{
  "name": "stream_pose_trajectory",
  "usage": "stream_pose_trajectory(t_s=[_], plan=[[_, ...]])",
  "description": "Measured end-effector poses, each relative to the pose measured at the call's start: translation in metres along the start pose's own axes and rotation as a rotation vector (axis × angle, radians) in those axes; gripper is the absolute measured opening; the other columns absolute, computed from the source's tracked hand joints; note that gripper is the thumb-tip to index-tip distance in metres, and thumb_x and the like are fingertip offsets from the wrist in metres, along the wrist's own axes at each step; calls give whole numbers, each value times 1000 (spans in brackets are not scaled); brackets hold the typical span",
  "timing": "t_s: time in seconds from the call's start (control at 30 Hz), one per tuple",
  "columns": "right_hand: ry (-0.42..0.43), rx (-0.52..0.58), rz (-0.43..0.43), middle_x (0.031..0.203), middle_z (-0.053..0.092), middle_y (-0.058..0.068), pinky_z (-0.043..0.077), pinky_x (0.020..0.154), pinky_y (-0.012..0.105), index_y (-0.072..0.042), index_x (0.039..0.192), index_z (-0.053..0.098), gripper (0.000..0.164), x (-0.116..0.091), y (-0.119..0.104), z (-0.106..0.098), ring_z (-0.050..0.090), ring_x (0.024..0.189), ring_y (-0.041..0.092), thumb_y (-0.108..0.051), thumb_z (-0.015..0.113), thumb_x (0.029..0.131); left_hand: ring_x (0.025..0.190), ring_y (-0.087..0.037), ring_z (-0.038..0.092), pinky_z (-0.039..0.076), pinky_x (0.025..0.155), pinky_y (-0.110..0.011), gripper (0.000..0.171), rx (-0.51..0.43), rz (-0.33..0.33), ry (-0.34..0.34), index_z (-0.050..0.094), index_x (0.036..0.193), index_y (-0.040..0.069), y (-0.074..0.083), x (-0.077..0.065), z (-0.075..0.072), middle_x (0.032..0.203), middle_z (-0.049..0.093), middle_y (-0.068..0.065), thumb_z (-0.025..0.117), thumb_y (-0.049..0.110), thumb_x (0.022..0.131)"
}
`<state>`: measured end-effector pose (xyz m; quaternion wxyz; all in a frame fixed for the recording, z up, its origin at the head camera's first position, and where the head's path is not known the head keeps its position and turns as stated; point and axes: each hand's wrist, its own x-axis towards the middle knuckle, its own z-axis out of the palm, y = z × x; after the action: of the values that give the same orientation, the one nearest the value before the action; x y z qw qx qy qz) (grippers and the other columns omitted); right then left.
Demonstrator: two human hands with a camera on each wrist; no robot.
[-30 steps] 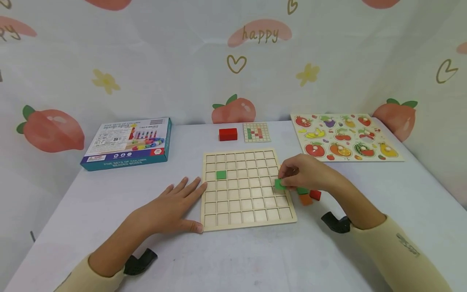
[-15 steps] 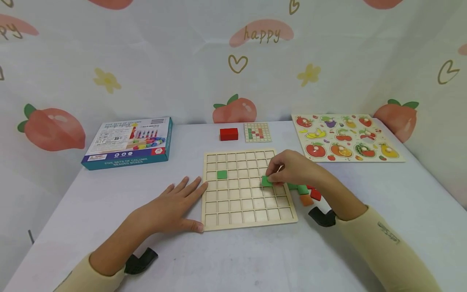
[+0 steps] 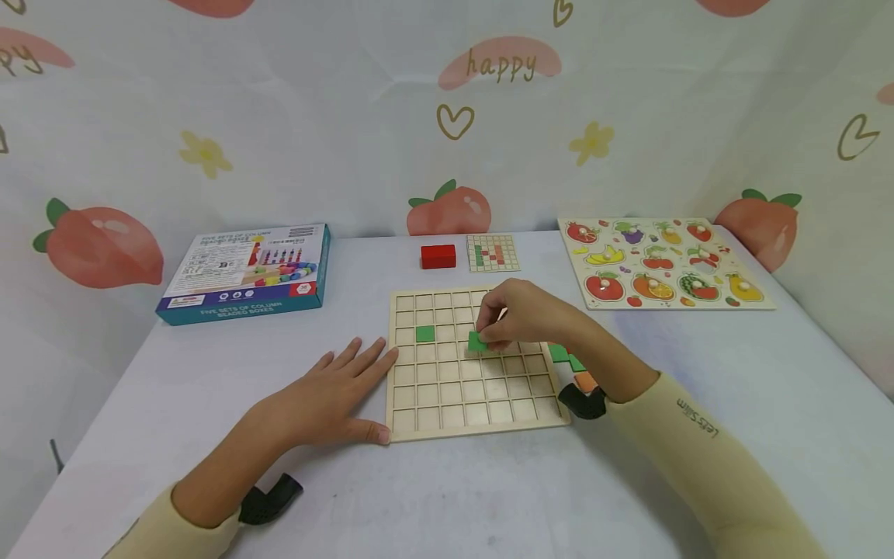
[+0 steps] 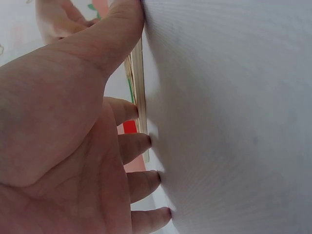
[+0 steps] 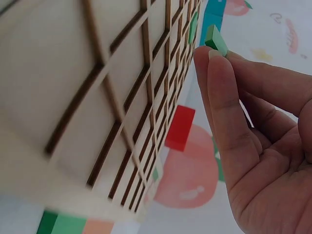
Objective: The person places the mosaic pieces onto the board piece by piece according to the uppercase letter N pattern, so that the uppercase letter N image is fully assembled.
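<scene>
A pale wooden grid board (image 3: pixel 452 394) lies flat on the white table. One green tile (image 3: pixel 425 334) sits in a cell near its left side. My right hand (image 3: pixel 520 314) pinches another green square tile (image 5: pixel 214 40) between thumb and fingertips, above the board's middle. In the right wrist view that tile is tilted and apart from the board. My left hand (image 3: pixel 324 400) is spread out on the table, thumb and fingers straight, with fingertips against the board's left edge. Loose green tiles (image 3: pixel 559 353) and an orange tile (image 3: pixel 585 381) lie beside the board's right edge, partly hidden by the right forearm.
Behind the board stand a red block (image 3: pixel 438 257) and a small pattern card (image 3: pixel 493 254) with coloured squares. A boxed bead set (image 3: pixel 244 273) lies at the back left, and a fruit puzzle board (image 3: pixel 667 264) at the back right. A printed cloth hangs behind the table.
My right hand has carried the pinched green tile leftward from the board's right edge to above its middle. The left hand has stayed in place.
</scene>
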<state>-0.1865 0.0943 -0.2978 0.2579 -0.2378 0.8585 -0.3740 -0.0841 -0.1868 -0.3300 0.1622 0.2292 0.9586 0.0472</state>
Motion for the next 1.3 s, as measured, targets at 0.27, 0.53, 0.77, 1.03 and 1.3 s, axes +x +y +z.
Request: stream_pose_trajectory(t_s=[0.27, 0.53, 0.77, 1.03, 1.3], plan=[[-14, -47, -66, 72, 64, 5, 51, 63, 30, -7, 74, 66, 6, 19, -15, 14, 64, 63, 23, -7, 70, 78, 135, -32, 2, 13, 102, -57, 107, -7, -14, -8, 12, 146, 26, 0, 1, 0, 151, 6, 0, 46, 80, 61], [-12, -139, -105, 67, 64, 3, 50, 61, 27, -9, 71, 65, 8, 43, -26, 30, 63, 60, 18, -7, 70, 77, 135, -32, 2, 13, 102, -56, 106, -11, -3, -6, 10, 146, 26, -1, 1, 0, 151, 6, 0, 47, 80, 62], [36, -374, -113, 62, 60, -5, 45, 58, 23, -16, 66, 64, 13, 52, -37, 40, 54, 64, 10, -10, 68, 76, 135, -32, 2, 13, 102, -56, 106, -5, 0, -2, 10, 146, 27, -1, 0, 1, 151, 6, 0, 46, 80, 62], [26, -471, -125, 61, 59, -8, 44, 56, 24, -19, 65, 65, 14, 50, -42, 46, 53, 64, 10, -11, 67, 76, 135, -33, 3, 13, 102, -57, 105, -5, 14, 7, 12, 146, 25, -2, 0, 1, 151, 7, -2, 46, 79, 62], [26, -479, -121, 60, 59, -8, 44, 56, 23, -15, 67, 68, 13, 49, -45, 47, 53, 64, 9, -6, 65, 76, 135, -34, 4, 12, 102, -57, 105, -6, 14, 5, 13, 146, 25, -1, -1, 1, 151, 7, -2, 46, 79, 62]])
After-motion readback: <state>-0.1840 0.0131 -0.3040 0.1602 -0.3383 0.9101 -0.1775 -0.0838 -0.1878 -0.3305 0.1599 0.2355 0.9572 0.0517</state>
